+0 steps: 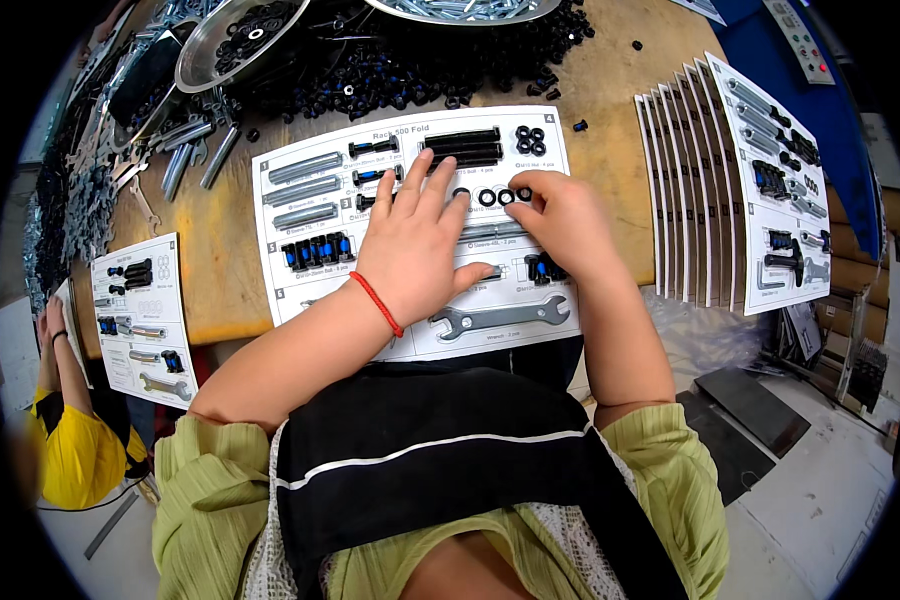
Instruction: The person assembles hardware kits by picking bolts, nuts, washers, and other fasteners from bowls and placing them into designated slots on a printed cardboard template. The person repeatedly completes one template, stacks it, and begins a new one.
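Head view: right hand [562,222] fingertips touch black washers [497,196]; left hand [415,248] beside.

Both bare forearms reaching up from the lower edge, converging toward the middle of the surface. Left hand [412,250] lying flat, palm down, fingers spread, red cord around the wrist. Right hand [560,225] curled, fingertips pinched together, just beside the left.
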The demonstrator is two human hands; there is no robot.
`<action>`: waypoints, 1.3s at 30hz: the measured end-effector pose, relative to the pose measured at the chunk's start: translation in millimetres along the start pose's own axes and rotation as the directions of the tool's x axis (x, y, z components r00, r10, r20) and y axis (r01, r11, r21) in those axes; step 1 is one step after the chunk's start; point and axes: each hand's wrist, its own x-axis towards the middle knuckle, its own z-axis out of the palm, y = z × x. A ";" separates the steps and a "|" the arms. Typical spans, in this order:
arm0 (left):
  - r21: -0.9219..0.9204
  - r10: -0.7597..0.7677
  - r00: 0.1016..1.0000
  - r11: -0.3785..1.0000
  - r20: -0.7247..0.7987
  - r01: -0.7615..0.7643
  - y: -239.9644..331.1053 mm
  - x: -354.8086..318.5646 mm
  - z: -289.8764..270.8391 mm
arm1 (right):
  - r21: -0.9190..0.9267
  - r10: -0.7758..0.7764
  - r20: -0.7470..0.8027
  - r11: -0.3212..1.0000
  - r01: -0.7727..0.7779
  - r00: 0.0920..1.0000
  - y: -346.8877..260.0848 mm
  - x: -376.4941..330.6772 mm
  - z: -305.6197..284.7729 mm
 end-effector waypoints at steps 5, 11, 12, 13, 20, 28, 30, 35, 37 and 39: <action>-0.039 0.028 1.000 0.999 -0.011 -0.029 7.9 6.5 5.9 | 0.000 0.012 -0.011 1.000 -0.012 1.000 -1.0 2.6 2.8; -0.015 0.018 1.000 1.000 -0.019 -0.018 7.9 8.2 9.0 | 0.047 -0.008 -0.050 0.999 0.010 0.999 2.2 3.1 6.4; -0.016 0.015 1.000 1.000 -0.018 -0.015 7.3 8.1 9.6 | 0.086 0.012 -0.065 0.996 -0.006 0.998 4.2 1.2 6.0; -0.023 0.015 1.000 1.000 -0.015 -0.015 7.1 7.6 9.2 | 0.125 0.031 -0.079 0.992 -0.021 0.996 6.3 -0.6 5.3; -0.046 -0.010 1.000 0.999 -0.006 0.009 4.1 -0.2 -0.3 | 0.106 0.131 -0.072 0.987 -0.123 0.989 15.0 -4.9 -1.6; -0.049 -0.013 1.000 0.999 -0.002 0.013 0.5 -1.9 1.8 | 0.155 0.073 -0.085 0.986 -0.059 0.994 18.3 -4.2 3.3; -0.036 -0.012 1.000 0.999 0.003 0.012 -0.3 -2.1 2.3 | 0.151 0.066 -0.086 0.987 -0.053 0.994 17.9 -4.3 3.3; -0.099 -0.049 0.993 0.994 -0.108 0.039 -12.2 -8.6 -12.2 | 0.206 0.110 -0.091 0.974 -0.090 0.990 21.7 -5.8 1.8; -0.096 -0.112 0.977 0.991 -0.183 0.096 -32.4 -23.8 -25.7 | 0.252 0.081 -0.251 0.968 -0.015 0.965 26.8 -13.5 -1.8; -0.086 -0.240 0.938 0.970 -0.249 0.226 -67.9 -53.5 -33.4 | 0.253 0.090 -0.382 0.967 0.010 0.920 36.3 -25.4 -5.1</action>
